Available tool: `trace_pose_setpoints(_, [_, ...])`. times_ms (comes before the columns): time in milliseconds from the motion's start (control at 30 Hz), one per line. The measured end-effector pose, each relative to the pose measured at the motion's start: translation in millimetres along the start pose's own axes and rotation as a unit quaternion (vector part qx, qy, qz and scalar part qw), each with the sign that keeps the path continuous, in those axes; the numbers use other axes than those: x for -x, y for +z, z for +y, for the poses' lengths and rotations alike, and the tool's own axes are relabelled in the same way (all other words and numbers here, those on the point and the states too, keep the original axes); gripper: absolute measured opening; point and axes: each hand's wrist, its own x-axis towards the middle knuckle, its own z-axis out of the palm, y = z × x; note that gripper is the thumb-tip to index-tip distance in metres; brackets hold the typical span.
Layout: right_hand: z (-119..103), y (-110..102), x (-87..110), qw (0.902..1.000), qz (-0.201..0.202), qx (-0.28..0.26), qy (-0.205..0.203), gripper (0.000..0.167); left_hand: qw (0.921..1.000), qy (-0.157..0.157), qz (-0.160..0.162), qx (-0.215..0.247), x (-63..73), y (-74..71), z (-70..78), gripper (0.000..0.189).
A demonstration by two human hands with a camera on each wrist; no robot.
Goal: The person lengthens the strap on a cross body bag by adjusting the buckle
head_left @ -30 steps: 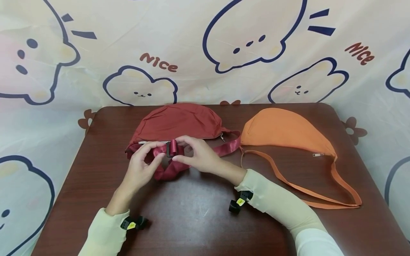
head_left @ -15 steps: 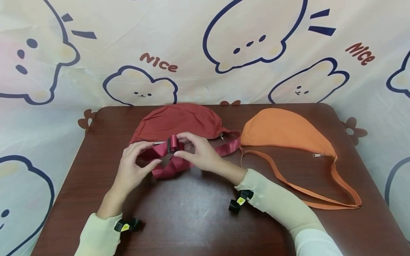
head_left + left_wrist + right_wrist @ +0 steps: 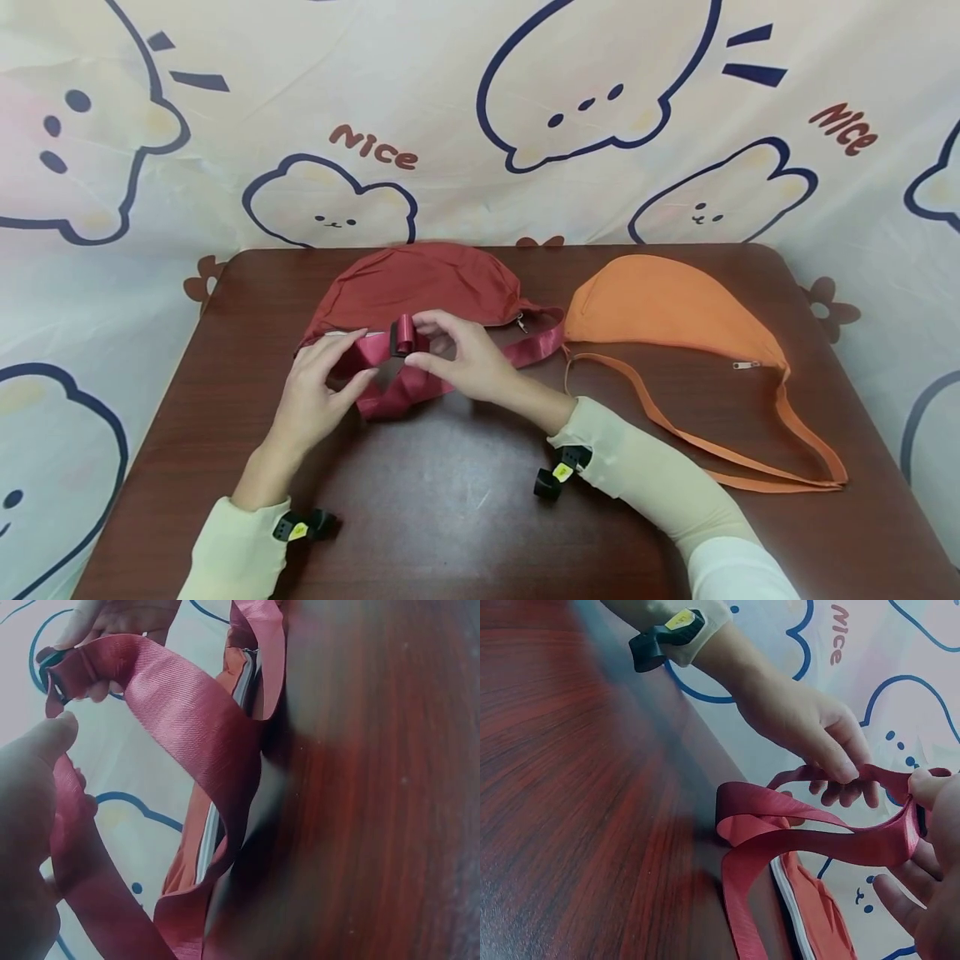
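Observation:
A dark red waist bag [image 3: 420, 287] lies at the back left of the table, its shiny red strap [image 3: 180, 712] raised in loops before it. The strap runs through a black slider buckle [image 3: 395, 340], with a fold standing up at it. My right hand [image 3: 468, 358] pinches strap and buckle between thumb and fingers. To the buckle's left, my left hand [image 3: 307, 396] holds a stretch of strap; the right wrist view shows its thumb [image 3: 836, 761] against the strap, fingers behind. In the left wrist view the bag's zipper [image 3: 206, 844] shows beneath the loop.
An orange waist bag [image 3: 660, 300] lies to the right, its strap [image 3: 675, 425] looped toward the front right. The brown wooden table [image 3: 450, 517] reaches back to a cartoon-printed cloth [image 3: 450, 83]. Each sleeve bears a black wrist camera, one of them the right camera [image 3: 558, 475].
My left hand has moved left along the strap, away from the buckle, and its thumb and fingers have spread. The buckle has risen slightly with my right hand, which still pinches it.

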Motion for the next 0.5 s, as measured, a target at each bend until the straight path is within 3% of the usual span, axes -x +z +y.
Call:
trace_pose_setpoints(200, [2,8,-2.0,0.9998,-0.010,-0.017,-0.003,0.046,0.9998,-0.009,-0.018,0.004,-2.5,1.0,5.1,0.062])
trace_pose_setpoints(500, [4,18,-6.9,0.9993,-0.035,-0.008,-0.011,0.047,0.9982,0.009,-0.059,-0.002,-5.8,0.3,6.4,0.058])
